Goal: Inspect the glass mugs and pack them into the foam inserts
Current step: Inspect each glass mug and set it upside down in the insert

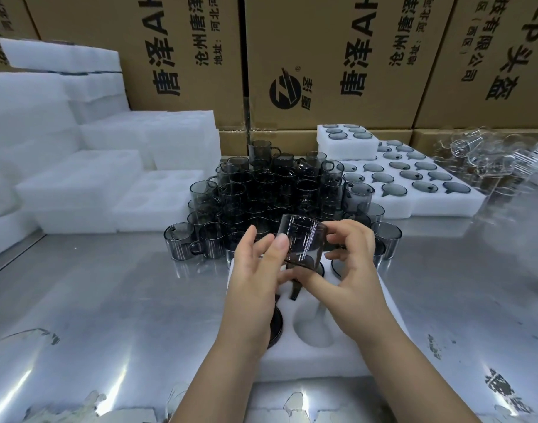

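Both hands hold one smoky grey glass mug (302,242) tilted in the air above a white foam insert (310,358). My left hand (255,270) grips its left side with thumb and fingers. My right hand (350,264) pinches its right side, and the handle points down. The insert lies on the metal table right in front of me. One of its round pockets (315,328) shows empty, and a dark mug (276,326) sits in a pocket half hidden under my left wrist. A dense pile of grey mugs (270,196) stands just behind.
Filled foam inserts (414,178) lie at the back right, with clear glassware (481,157) beyond them. Stacks of empty white foam inserts (87,184) fill the left side. Cardboard boxes (322,56) wall off the back. The steel tabletop (109,300) is reflective.
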